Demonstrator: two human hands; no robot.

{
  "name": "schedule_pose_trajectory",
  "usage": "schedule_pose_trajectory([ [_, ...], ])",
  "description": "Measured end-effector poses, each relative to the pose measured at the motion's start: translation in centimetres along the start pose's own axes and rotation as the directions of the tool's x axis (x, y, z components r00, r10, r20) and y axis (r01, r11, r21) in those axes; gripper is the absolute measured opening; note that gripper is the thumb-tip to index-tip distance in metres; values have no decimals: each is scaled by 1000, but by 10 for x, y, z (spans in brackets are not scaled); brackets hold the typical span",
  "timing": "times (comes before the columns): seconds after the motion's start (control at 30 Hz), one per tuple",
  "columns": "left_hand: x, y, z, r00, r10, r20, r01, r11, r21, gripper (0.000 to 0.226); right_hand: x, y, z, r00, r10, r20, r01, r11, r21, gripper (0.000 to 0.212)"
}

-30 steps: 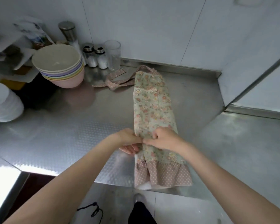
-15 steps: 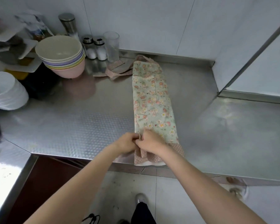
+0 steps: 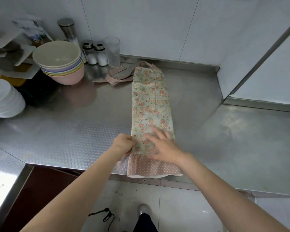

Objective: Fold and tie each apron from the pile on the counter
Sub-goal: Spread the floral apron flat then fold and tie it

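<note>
While flattening: step: smoothing the lengthwise-folded strip before it is folded shorter and tied.
Counter [image 3: 74,134]: steel; floral apron [image 3: 150,111] lies on it, dotted hem overhanging the near edge.
Apron axis: long axis runs near-to-far; hem toward the person, dotted straps [image 3: 115,76] at the far end, trailing left.
Right hand [image 3: 162,146]: fingers spread flat on the cloth; judged best swept outward.
Left hand [image 3: 122,144]: pinches the left edge; keep layers aligned.

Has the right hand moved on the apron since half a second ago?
Yes. The right hand has let go of the apron's left edge, where it met the left hand, and now lies flat on the floral cloth, further right.
</note>
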State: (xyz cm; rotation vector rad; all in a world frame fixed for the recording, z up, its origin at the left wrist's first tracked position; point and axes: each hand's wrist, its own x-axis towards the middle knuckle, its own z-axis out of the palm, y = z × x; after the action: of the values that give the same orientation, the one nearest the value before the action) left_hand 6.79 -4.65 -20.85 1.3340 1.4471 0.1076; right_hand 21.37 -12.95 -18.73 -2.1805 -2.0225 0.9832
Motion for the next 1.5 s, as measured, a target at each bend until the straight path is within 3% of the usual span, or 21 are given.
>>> schedule_pose_trajectory([
  [0.1,0,-6,0,978,177,-110,-119,909,399,19,2,1,28,990,50,134,-19,975,-220,89],
  [0.23,0,-10,2,914,394,-101,-262,760,594,27,8,2,36,988,64,141,-26,966,-258,90],
  [0.3,-2,-15,-1,858,513,4,-327,540,776,52,9,1,34,980,70,184,-22,967,-252,91],
  [0.37,-5,-21,-3,624,736,262,-533,157,831,67,6,1,29,979,61,195,-14,973,-231,89],
  [0.4,-5,-24,-6,542,753,374,-593,27,805,69,3,3,25,985,34,172,4,977,-213,82],
  [0.5,-3,-36,-16,629,588,508,-618,-17,786,64,-18,23,14,994,-106,-36,99,982,-164,58],
  [0.57,-4,-44,-24,697,490,523,-594,-15,805,60,-35,42,8,994,-104,-15,98,968,-231,77],
  [0.63,-5,-52,-28,686,475,552,-625,-4,780,59,-47,55,10,993,-106,43,115,935,-335,94],
  [0.77,-10,-62,-34,694,491,526,-642,92,761,58,-48,58,22,987,-150,58,161,893,-420,86],
  [0.83,-14,-67,-32,712,511,482,-644,200,738,50,-48,59,27,979,-201,38,198,881,-430,75],
  [0.9,-16,-69,-29,722,575,385,-665,421,617,40,-47,55,34,973,-218,-79,174,910,-375,64],
  [0.97,-18,-64,-28,786,580,214,-605,654,454,38,-43,47,32,987,24,-160,-27,999,-21,63],
  [1.03,-16,-56,-26,885,457,87,-461,839,290,36,-31,41,20,947,308,-93,-242,872,425,47],
  [1.07,-14,-52,-25,921,388,47,-386,884,262,41,-24,41,16,918,386,-86,-293,810,508,46],
  [1.17,-5,-41,-21,968,252,5,-241,919,314,48,-5,42,11,860,499,-107,-404,794,454,51],
  [1.27,-7,-31,-16,973,224,-51,-172,857,486,47,6,33,12,823,549,-146,-515,829,219,47],
  [1.3,-11,-29,-15,950,291,-112,-178,801,572,41,8,30,12,809,564,-166,-544,825,152,47],
  [1.33,-12,-28,-14,882,435,-184,-211,712,670,32,10,27,12,802,569,-183,-560,822,102,47],
  [1.4,-16,-28,-10,625,763,-163,-377,478,793,25,11,25,12,789,574,-218,-582,812,31,46],
  [1.47,-16,-32,-3,375,916,143,-596,120,794,30,12,23,12,784,577,-229,-593,806,0,44],
  [1.5,-12,-36,1,324,892,315,-630,-45,775,36,13,22,11,787,576,-222,-591,807,-3,45],
])
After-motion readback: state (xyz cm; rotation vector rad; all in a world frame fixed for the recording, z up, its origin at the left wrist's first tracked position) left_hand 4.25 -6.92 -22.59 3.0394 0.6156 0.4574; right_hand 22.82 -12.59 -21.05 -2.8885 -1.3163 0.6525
